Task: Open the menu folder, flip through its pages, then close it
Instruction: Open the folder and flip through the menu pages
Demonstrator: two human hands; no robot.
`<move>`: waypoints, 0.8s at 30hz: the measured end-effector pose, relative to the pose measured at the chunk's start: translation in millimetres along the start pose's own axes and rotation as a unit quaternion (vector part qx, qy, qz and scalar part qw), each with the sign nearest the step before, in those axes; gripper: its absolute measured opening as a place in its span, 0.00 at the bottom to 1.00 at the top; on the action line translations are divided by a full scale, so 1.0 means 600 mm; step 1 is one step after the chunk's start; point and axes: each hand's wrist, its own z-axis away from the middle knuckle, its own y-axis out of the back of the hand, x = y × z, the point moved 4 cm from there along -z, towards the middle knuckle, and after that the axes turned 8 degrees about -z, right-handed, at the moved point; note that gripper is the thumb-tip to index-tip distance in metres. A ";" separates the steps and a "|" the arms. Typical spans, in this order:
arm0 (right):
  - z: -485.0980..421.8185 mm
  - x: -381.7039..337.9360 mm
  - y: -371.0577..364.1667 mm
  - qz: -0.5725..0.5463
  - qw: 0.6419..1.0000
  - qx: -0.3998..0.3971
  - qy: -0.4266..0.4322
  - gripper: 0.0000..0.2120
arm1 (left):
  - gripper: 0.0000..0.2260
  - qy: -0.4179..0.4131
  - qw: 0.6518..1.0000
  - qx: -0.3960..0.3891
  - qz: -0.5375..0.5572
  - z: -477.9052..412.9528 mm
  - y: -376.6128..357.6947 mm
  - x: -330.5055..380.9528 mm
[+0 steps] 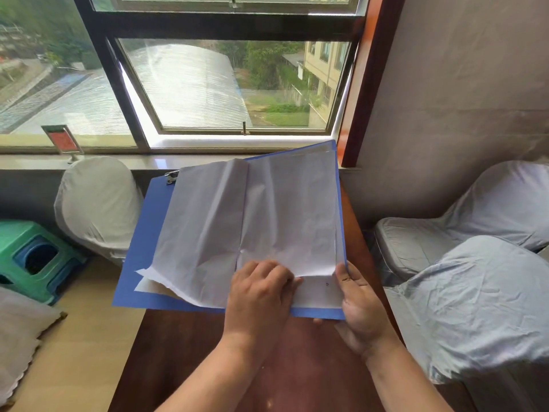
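Pinching the lower edge of a crumpled white page (285, 221), the fingers (283, 276) of your left hand (258, 292) are curled down onto the paper near the folder's spine. Your right hand (361, 304) grips the lower right corner of the blue menu folder (139, 248), thumb on top of the inner sheet and the other fingers hidden beneath the cover.

That folder lies open and tilted, its near edge over the dark reddish-brown wooden counter (190, 352) and its left cover jutting past the counter's side. A turned page (202, 233) lies creased across the left half, with another sheet's corner peeking out under it. A metal clip (171, 176) sits at the left cover's top edge. Only a tiny dark mark shows on the sheet by your right thumb; no writing on any page can be read.

Around the counter stand chairs in pale fabric covers: one (98, 203) to the left below the windowsill, two (475, 278) on the right. Stacked green and blue plastic stools (32, 257) rest on the light wood floor at far left. A small red sign in a stand (62, 141) sits on the windowsill, its text too small to read. The dark-framed window (208, 84) looks out on a corrugated roof, trees and a beige building.
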 end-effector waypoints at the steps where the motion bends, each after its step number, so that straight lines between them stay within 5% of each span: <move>1: 0.001 -0.004 0.002 0.003 1.000 -0.007 -0.001 0.18 | 0.08 0.046 0.998 0.006 0.033 0.001 0.005 -0.012; 3: 0.002 -0.011 0.011 -0.009 1.000 -0.018 -0.005 0.17 | 0.08 0.191 0.971 0.021 0.144 0.008 0.014 -0.051; 7: 0.005 -0.023 0.034 -0.015 1.000 -0.020 -0.016 0.18 | 0.11 0.453 0.811 0.089 0.360 0.033 0.015 -0.145; 10: 0.004 -0.028 0.042 0.006 1.000 -0.001 -0.016 0.17 | 0.17 0.537 0.721 0.101 0.427 0.052 0.009 -0.187; 12: 0.004 -0.029 0.042 0.020 1.000 0.006 -0.015 0.17 | 0.25 0.524 0.714 0.084 0.457 0.060 0.007 -0.198; 14: 0.003 -0.030 0.040 0.025 1.000 0.006 -0.016 0.17 | 0.28 0.511 0.744 0.053 0.427 0.068 0.005 -0.204; 17: 0.004 -0.033 0.039 0.025 0.999 0.008 -0.017 0.17 | 0.13 0.537 0.763 0.043 0.357 0.085 -0.006 -0.228; 24: 0.004 -0.036 0.039 0.040 0.999 0.004 -0.008 0.17 | 0.18 0.614 0.704 0.062 0.351 0.116 -0.023 -0.272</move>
